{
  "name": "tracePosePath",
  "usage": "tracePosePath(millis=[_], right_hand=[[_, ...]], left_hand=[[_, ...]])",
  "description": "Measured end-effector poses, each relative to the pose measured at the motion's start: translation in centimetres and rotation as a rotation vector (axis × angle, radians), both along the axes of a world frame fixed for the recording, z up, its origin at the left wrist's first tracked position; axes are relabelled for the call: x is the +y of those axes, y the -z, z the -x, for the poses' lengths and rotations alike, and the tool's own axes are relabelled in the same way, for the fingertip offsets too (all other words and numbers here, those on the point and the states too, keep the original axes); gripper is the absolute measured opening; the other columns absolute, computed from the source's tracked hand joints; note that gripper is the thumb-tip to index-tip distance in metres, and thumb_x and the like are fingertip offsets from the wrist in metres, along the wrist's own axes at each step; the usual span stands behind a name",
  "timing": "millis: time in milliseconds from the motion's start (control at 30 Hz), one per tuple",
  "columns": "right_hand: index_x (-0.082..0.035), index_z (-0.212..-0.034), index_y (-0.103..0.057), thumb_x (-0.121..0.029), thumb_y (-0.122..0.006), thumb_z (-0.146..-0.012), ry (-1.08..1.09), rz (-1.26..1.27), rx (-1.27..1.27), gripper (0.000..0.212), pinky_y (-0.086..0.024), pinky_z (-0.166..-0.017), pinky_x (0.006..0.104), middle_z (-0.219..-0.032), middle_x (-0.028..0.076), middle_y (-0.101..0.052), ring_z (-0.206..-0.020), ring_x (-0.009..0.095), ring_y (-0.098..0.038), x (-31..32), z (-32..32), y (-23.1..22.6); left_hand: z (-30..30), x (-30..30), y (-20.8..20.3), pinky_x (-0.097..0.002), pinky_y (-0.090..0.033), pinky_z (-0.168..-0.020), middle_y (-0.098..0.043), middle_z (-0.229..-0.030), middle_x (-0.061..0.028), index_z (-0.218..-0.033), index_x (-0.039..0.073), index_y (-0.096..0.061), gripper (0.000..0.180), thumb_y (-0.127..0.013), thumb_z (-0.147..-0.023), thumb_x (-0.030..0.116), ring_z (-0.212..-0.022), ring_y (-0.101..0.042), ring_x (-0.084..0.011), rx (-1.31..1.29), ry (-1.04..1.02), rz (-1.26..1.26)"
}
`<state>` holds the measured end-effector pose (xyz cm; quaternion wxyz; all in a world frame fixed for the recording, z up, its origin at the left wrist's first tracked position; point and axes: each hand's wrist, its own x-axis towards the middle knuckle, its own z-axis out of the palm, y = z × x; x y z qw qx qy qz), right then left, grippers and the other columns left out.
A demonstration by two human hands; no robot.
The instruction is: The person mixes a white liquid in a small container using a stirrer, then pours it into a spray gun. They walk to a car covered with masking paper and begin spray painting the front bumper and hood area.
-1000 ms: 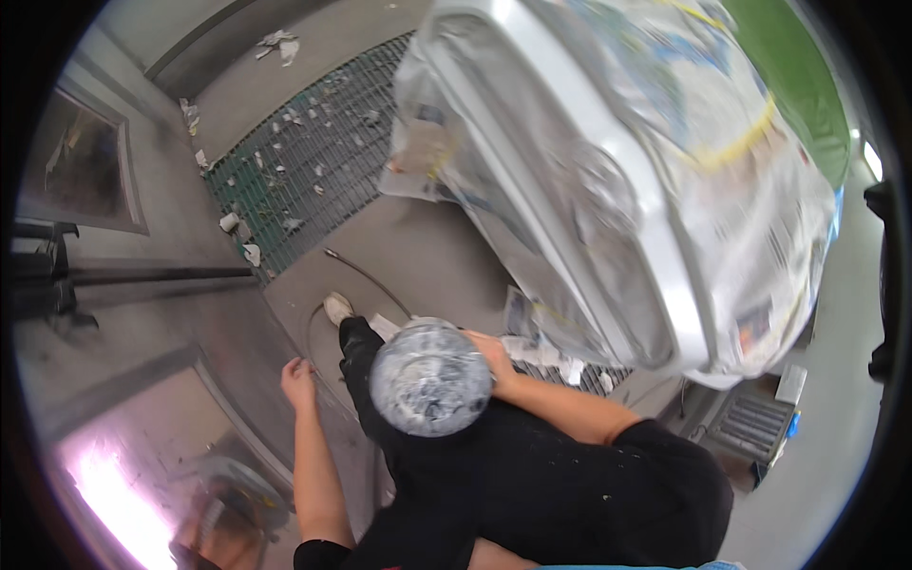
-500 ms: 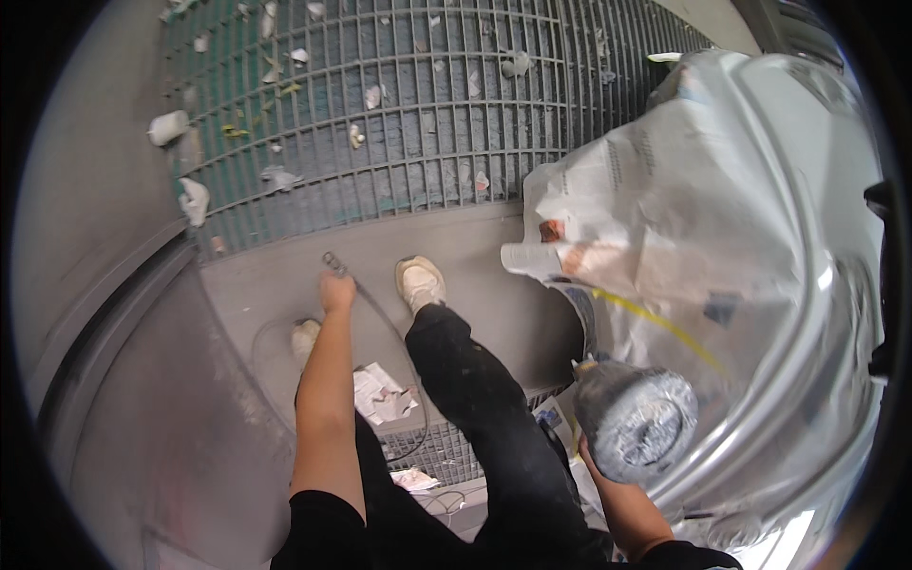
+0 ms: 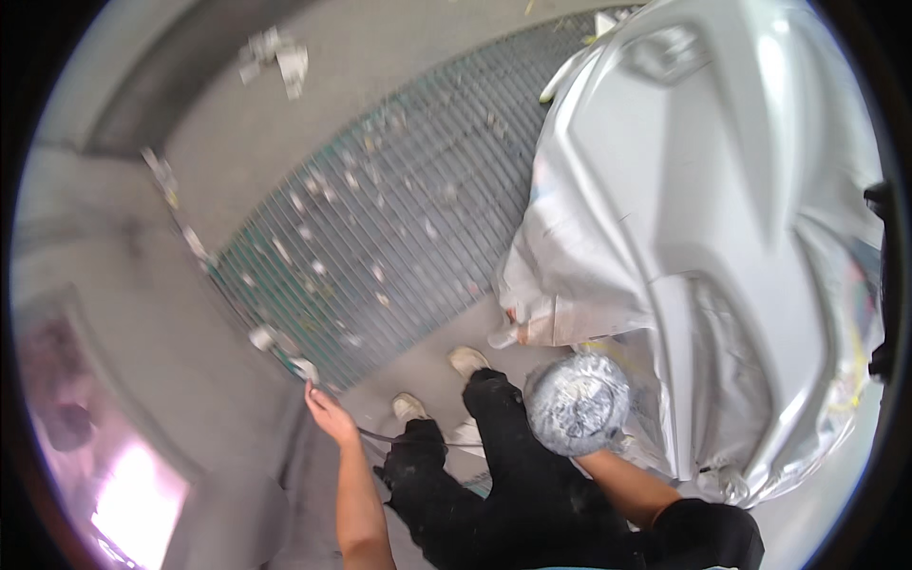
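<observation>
My right hand, mostly hidden underneath, holds a round cup (image 3: 579,404) smeared with grey paint. It looks like the cup of a spray gun, seen from above, and the rest of the gun is out of sight. To the left, my left hand (image 3: 330,415) is raised beside the wall, slightly blurred. A thin dark air hose (image 3: 380,439) runs from this hand towards my legs; its end does not show. On the right, close to the cup, stands a glossy silver-grey car bumper (image 3: 731,161), draped over plastic and paper masking (image 3: 560,285).
A slatted metal floor grate (image 3: 408,199) littered with paper scraps lies ahead of my feet. A grey wall or panel (image 3: 123,247) is at the left, with a bright reflection (image 3: 138,503) lower down. Torn paper (image 3: 277,59) lies on the far floor.
The view has swung right and tilted up, so more of the bumper shows. My left hand has come outward to the wall side. The cup has tipped towards me and moved left in view.
</observation>
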<state>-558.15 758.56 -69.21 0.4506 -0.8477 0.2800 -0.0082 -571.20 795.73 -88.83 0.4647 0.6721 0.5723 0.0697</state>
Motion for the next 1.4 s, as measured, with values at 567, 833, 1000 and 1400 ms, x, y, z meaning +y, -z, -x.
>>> tracePosePath(millis=[567,833,1000,1400], right_hand=[[-0.006,-0.077,-0.057,-0.022,-0.056,-0.109,-0.127,-0.726,-1.056,0.036,-0.037,-0.050,0.0241,-0.061,-0.001,-0.048,-0.058,0.011,-0.048,23.2,-39.8,-45.6],[-0.003,-0.103,-0.055,-0.025,-0.039,-0.114,0.103,-0.779,-1.168,0.030,-0.030,-0.046,0.0205,-0.058,-0.005,-0.032,-0.059,0.008,-0.035,30.1,-53.4,-51.1],[-0.007,-0.090,-0.044,-0.030,-0.038,-0.114,0.125,-0.727,-1.316,0.034,-0.028,-0.044,0.0223,-0.059,-0.001,-0.035,-0.054,0.010,-0.033,31.5,-58.2,-55.4],[0.011,-0.161,-0.003,-0.015,-0.048,-0.111,0.431,-0.286,-1.651,0.072,-0.044,-0.043,0.0162,-0.058,-0.001,-0.043,-0.058,0.007,-0.042,44.8,-62.2,-61.7]], left_hand=[[-59.2,12.2,-60.4,-0.0322,-0.060,-0.088,-0.066,-0.142,-0.0169,-0.143,0.005,-0.061,0.042,-0.059,-0.105,0.021,-0.116,-0.073,-0.0276,-1.212,1.417,-0.420],[-68.4,8.0,-60.5,-0.0323,-0.056,-0.082,-0.074,-0.111,-0.0185,-0.144,0.003,-0.059,0.043,-0.061,-0.106,0.024,-0.087,-0.072,-0.0257,-0.965,1.779,0.499],[-76.6,8.4,-65.1,-0.0316,-0.053,-0.068,-0.072,-0.092,-0.0124,-0.140,0.005,-0.059,0.039,-0.058,-0.109,0.028,-0.071,-0.067,-0.0186,-0.915,1.950,0.827],[-89.1,14.6,-72.2,-0.0375,-0.049,-0.057,-0.065,-0.071,-0.0164,-0.120,0.001,-0.061,0.028,-0.062,-0.106,0.024,-0.060,-0.066,-0.0335,-0.143,2.539,1.794]])
